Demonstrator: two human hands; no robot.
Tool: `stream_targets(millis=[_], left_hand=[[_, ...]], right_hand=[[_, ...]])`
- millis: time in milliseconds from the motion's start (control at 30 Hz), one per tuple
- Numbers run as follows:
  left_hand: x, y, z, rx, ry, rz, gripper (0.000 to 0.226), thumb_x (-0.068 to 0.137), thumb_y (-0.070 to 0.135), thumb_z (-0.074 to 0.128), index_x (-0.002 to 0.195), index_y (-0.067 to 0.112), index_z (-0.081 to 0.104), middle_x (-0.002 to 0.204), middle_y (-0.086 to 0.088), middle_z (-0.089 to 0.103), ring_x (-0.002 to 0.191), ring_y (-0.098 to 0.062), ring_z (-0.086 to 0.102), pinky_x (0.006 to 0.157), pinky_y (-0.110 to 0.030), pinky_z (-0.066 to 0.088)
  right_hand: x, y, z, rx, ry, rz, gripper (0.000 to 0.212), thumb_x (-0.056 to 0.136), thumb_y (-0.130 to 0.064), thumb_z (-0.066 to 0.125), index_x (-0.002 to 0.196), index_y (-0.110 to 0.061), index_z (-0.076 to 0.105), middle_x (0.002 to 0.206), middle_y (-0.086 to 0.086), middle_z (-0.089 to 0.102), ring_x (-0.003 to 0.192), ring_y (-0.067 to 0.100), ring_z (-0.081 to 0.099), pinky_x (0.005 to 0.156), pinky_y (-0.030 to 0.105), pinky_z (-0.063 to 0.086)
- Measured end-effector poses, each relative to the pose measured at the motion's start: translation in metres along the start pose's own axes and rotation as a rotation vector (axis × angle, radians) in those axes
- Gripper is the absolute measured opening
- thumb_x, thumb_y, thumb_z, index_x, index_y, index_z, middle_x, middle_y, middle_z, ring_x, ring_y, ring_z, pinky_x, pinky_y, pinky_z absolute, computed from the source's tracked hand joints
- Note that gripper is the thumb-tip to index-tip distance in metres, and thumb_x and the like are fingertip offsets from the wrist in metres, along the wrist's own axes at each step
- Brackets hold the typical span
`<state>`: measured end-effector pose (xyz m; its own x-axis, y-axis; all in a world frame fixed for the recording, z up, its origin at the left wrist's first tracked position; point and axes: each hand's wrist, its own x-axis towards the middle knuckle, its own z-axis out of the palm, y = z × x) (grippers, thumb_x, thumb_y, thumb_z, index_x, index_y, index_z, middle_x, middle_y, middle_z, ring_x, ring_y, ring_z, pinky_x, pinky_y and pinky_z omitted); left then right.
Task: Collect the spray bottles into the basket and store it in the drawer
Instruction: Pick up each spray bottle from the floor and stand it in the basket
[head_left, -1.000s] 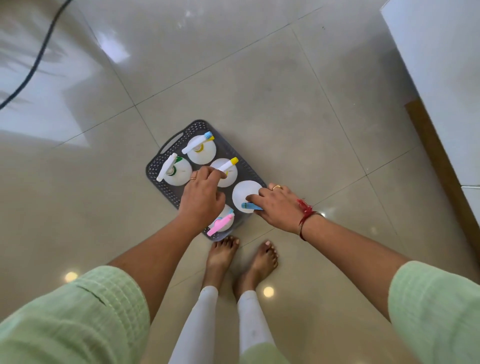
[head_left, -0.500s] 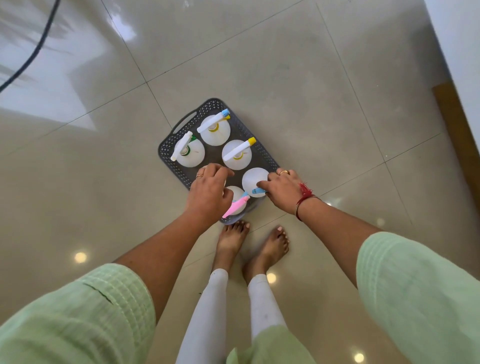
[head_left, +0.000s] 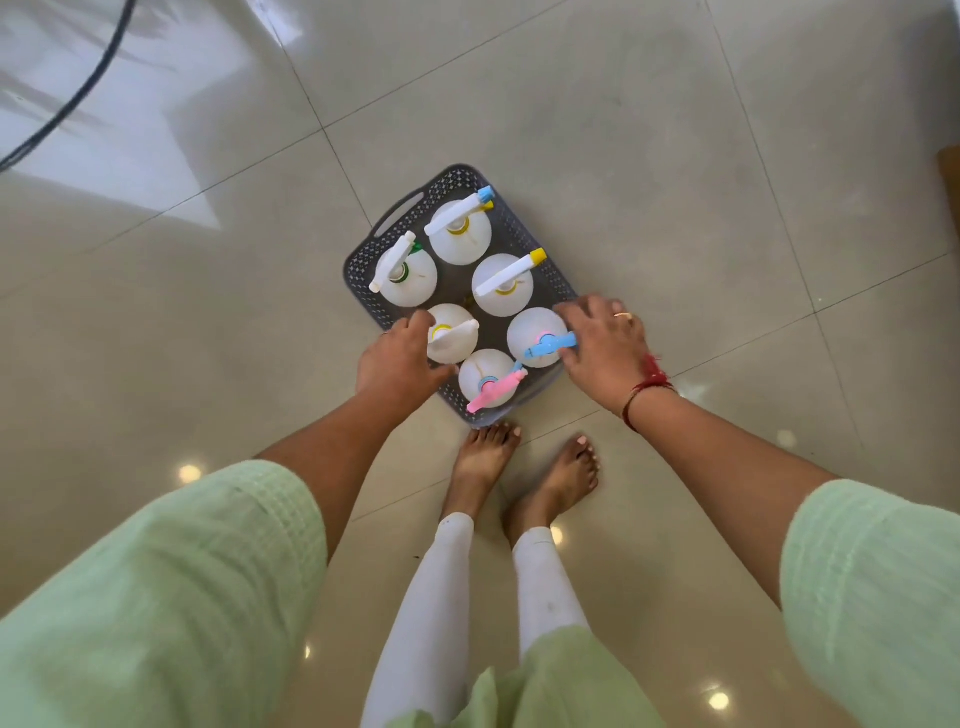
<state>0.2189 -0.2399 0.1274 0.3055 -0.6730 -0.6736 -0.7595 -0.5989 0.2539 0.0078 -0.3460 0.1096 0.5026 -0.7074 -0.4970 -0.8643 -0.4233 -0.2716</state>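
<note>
Left hand (head_left: 397, 364) and right hand (head_left: 602, 348) flanking grey basket (head_left: 545, 280) on tiled floor (head_left: 649, 156), since we are judging lift comes next. Six spray bottles (head_left: 460, 231) standing upright between our hands. Left fingers curling over near-left rim, touching bottle. Right fingers half-spread at right rim beside blue-nozzle bottle (head_left: 537, 338); firm grip, we cannot tell.

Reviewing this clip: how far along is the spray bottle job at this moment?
Collecting looks done: six spray bottles stand upright in the grey basket on the tiled floor, none visible outside it. In hand: the left hand and right hand are at the basket's two sides, apparently about to lift it. Left: carrying it to the drawer, which isn't in view.
</note>
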Motion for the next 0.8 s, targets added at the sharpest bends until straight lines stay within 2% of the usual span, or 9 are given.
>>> stream_targets(millis=[67,133,233,267,333,433,500,667,800], left_hand=[[0.005,0.001,0.007,0.084,-0.04,0.024,0.057,0.078,0.037,0.07,0.123,0.015,0.042,0.12,-0.01,0.056,0.104,-0.032,0.058,0.076,-0.04,0.048],[0.011,0.004,0.011,0.132,-0.022,0.026,0.053,0.08,0.033,0.067,0.122,0.013,0.041,0.118,-0.012,0.057,0.103,-0.034,0.059,0.074,-0.04,0.046],[0.022,0.004,0.014,0.197,0.018,0.014,0.046,0.082,0.035,0.063,0.117,0.012,0.042,0.115,-0.013,0.06,0.101,-0.036,0.06,0.073,-0.04,0.045],[0.025,0.003,0.014,0.225,0.024,0.013,0.044,0.083,0.037,0.061,0.115,0.012,0.044,0.113,-0.012,0.06,0.1,-0.036,0.061,0.071,-0.039,0.043],[0.03,0.0,0.014,0.298,0.032,0.03,0.04,0.086,0.043,0.056,0.109,0.011,0.049,0.106,-0.012,0.062,0.096,-0.035,0.062,0.067,-0.036,0.039],[0.035,-0.003,0.015,0.389,0.028,0.066,0.036,0.09,0.043,0.05,0.097,0.009,0.059,0.095,-0.012,0.065,0.084,-0.033,0.063,0.061,-0.032,0.036],[0.038,-0.004,0.015,0.408,0.03,0.072,0.035,0.091,0.042,0.049,0.091,0.009,0.061,0.09,-0.012,0.066,0.077,-0.032,0.061,0.059,-0.032,0.034],[0.035,-0.009,0.016,0.414,0.039,0.052,0.04,0.092,0.045,0.045,0.089,0.008,0.062,0.087,-0.012,0.067,0.074,-0.031,0.059,0.057,-0.031,0.033],[0.027,-0.007,0.016,0.348,0.037,0.011,0.047,0.09,0.052,0.045,0.099,0.008,0.059,0.093,-0.012,0.065,0.076,-0.03,0.057,0.06,-0.032,0.036]], right_hand=[[0.002,0.005,-0.001,0.315,0.058,0.297,0.052,0.082,-0.037,0.067,0.127,-0.016,0.053,0.122,0.014,0.056,0.109,0.034,0.055,0.09,0.038,0.045],[0.004,0.005,0.0,0.615,-0.016,0.635,0.063,0.079,-0.057,0.064,0.122,-0.013,0.052,0.113,0.013,0.063,0.097,0.032,0.063,0.083,0.035,0.05],[0.008,-0.006,0.008,0.981,-0.239,0.875,0.046,0.079,-0.06,0.062,0.093,-0.017,0.055,0.08,0.01,0.064,0.055,0.021,0.059,0.053,0.026,0.052],[0.011,-0.01,0.013,1.04,-0.268,0.884,0.041,0.082,-0.056,0.062,0.089,-0.016,0.055,0.072,0.009,0.062,0.05,0.019,0.056,0.048,0.023,0.05],[0.019,-0.018,0.022,1.101,-0.25,0.88,0.037,0.087,-0.045,0.061,0.096,-0.009,0.058,0.072,0.012,0.062,0.05,0.019,0.057,0.05,0.025,0.052],[0.029,-0.021,0.03,1.118,-0.164,0.878,0.037,0.09,-0.029,0.059,0.113,0.0,0.057,0.092,0.019,0.068,0.057,0.021,0.064,0.057,0.03,0.057],[0.032,-0.018,0.031,1.065,-0.159,0.862,0.04,0.088,-0.025,0.06,0.119,-0.001,0.055,0.102,0.021,0.07,0.06,0.021,0.067,0.055,0.028,0.057],[0.033,-0.012,0.029,0.952,-0.15,0.801,0.038,0.085,-0.021,0.062,0.117,-0.001,0.053,0.11,0.022,0.067,0.071,0.03,0.068,0.055,0.032,0.057],[0.028,-0.012,0.028,0.982,-0.181,0.806,0.047,0.085,-0.034,0.064,0.12,-0.006,0.051,0.104,0.019,0.068,0.057,0.022,0.064,0.055,0.03,0.058]])
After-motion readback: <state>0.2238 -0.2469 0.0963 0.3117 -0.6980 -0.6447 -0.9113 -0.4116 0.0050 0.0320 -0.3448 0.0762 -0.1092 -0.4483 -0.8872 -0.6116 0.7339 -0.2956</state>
